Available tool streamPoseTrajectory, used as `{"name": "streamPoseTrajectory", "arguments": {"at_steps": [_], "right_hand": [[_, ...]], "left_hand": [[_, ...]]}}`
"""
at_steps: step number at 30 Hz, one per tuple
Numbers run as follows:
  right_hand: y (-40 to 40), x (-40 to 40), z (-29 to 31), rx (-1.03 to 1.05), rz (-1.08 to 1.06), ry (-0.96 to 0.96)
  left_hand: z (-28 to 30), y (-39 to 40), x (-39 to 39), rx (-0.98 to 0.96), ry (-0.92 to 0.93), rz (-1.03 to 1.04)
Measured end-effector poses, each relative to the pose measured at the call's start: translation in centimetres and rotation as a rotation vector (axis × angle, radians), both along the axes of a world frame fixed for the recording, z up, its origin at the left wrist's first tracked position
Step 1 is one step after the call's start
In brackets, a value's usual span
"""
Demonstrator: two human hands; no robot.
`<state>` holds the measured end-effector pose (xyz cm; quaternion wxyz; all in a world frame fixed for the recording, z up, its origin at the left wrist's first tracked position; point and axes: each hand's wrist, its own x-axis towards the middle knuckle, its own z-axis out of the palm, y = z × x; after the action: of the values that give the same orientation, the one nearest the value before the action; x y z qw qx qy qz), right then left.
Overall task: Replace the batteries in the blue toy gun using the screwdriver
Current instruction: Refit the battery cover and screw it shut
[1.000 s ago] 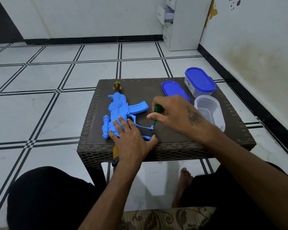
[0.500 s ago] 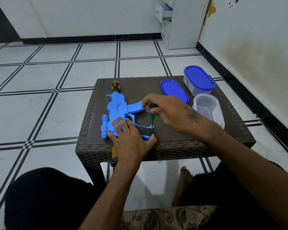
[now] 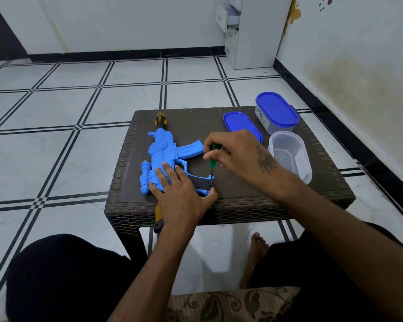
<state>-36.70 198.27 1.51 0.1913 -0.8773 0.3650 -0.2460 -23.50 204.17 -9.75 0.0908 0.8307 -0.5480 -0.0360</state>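
Observation:
A blue toy gun [image 3: 164, 154] with a yellow and black muzzle lies lengthwise on the dark wicker table [image 3: 242, 198], its stock hanging over the near edge. My left hand [image 3: 179, 194] presses flat on the gun's rear body, fingers straight, thumb beside the grip. My right hand [image 3: 235, 152] pinches the green handle of a screwdriver [image 3: 212, 160]. The tool stands nearly upright, and its tip meets the dark panel on the gun's grip.
On the table's right side stand an open clear tub [image 3: 290, 156], a loose blue lid [image 3: 241, 126] and a lidded tub [image 3: 276, 112]. My knees sit under the near edge. A white drawer unit [image 3: 249, 31] stands by the far wall.
My right hand has shifted its fingers on the screwdriver handle, rising and turning while the tip stays at the gun's grip. The left hand stays pressed on the gun.

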Motion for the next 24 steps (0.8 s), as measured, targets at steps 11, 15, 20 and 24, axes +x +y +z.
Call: {"name": "streamPoseTrajectory", "arguments": {"at_steps": [11,15,20,24], "right_hand": [[-1.0,-3.7,0.2,-0.106,-0.372,-0.194],[-1.1,-4.2,-1.4,-0.075,-0.514,-0.152],[-1.0,-3.3,-4.2,-0.039,-0.567,-0.146],[-0.5,-2.5,-6.4,-0.023,-0.59,-0.133]], "left_hand": [[0.2,-0.8,1.6,0.023,-0.045,-0.174],[0.5,-3.0,3.2,0.051,-0.018,-0.349],[1.3,-5.9,4.8,0.129,0.007,-0.492],[1.9,-7.6,6.2,0.215,-0.011,-0.528]]}}
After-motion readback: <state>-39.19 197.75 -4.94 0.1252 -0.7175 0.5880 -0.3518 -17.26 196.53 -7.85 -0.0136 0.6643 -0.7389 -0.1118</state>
